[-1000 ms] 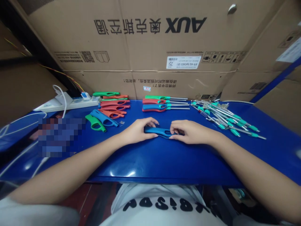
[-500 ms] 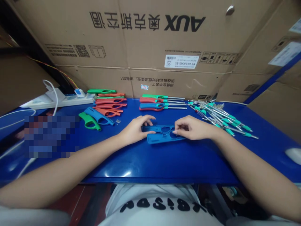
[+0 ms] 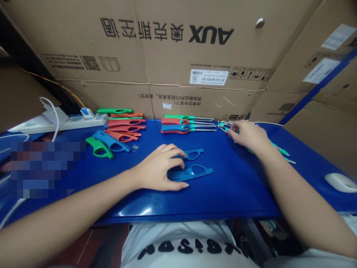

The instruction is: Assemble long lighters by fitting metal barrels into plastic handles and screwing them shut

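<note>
Two blue plastic handle halves lie on the blue table, an upper one (image 3: 194, 153) and a lower one (image 3: 192, 173), their left ends partly hidden by my left hand (image 3: 160, 167). That hand rests over them with its fingers spread. At the right, my right hand (image 3: 245, 136) reaches into the pile of metal rods with teal ends (image 3: 283, 150). Its fingertips are closed together at the pile's left part, and what they hold, if anything, is too small to make out.
Behind the hands lie several assembled lighters (image 3: 175, 128). Red, green and blue handle shells (image 3: 122, 128) sit left, beside small metal pins (image 3: 135, 147) and a power strip (image 3: 72, 123). A white mouse (image 3: 340, 182) is at the right; a cardboard box (image 3: 167, 56) stands behind.
My right hand has left the blue halves and moved right to the rod pile. The two halves now lie apart, and my left hand has spread over their left ends.
</note>
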Demonstrator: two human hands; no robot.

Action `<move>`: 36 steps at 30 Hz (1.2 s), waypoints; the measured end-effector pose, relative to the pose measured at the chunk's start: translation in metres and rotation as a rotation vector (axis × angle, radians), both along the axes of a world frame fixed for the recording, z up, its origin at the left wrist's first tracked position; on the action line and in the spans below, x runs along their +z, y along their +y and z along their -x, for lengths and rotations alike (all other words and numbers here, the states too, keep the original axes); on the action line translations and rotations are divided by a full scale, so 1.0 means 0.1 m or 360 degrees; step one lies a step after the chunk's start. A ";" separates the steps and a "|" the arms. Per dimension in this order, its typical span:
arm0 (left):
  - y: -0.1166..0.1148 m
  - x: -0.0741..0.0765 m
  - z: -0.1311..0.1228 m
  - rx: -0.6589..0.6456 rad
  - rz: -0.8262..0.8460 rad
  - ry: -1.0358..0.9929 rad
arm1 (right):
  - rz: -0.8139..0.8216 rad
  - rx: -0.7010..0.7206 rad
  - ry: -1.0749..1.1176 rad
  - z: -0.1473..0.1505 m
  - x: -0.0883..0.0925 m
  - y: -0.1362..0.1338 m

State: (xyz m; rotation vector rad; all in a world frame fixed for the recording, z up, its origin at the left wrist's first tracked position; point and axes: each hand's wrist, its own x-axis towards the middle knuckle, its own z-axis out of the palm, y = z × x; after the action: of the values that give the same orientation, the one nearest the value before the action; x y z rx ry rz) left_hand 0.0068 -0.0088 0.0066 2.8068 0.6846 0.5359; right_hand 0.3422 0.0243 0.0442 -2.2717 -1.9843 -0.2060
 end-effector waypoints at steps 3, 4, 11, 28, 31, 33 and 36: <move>-0.01 -0.04 -0.01 -0.0005 0.0029 0.0044 | 0.0176 -0.0307 0.0025 -0.27 0.05 0.03; 0.00 -0.05 -0.01 0.0004 0.0031 0.0043 | 0.0196 -0.0346 0.0036 -0.35 0.06 0.04; 0.10 -0.09 0.03 0.0036 0.0036 0.0016 | 0.0235 -0.0410 0.0139 -0.65 0.02 0.11; 0.15 -0.08 0.07 0.0098 -0.0163 0.0153 | 0.0094 -0.0299 0.0120 -0.65 -0.17 0.24; 0.17 -0.04 0.10 0.0146 -0.0150 0.0232 | -0.0029 -0.0253 0.0092 -0.64 -0.17 0.26; 0.18 -0.02 0.12 0.0182 -0.0102 0.0262 | -0.0139 -0.0200 0.0103 -0.58 -0.15 0.25; 0.22 0.01 0.15 0.0192 -0.0015 0.0247 | -0.0350 0.0045 0.0219 -0.42 -0.11 0.19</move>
State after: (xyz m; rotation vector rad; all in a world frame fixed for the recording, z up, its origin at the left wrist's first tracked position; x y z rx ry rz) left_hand -0.0086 0.0128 0.0080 2.8512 0.8884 0.3442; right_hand 0.3846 0.0435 0.0337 -2.0628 -1.8266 -0.2448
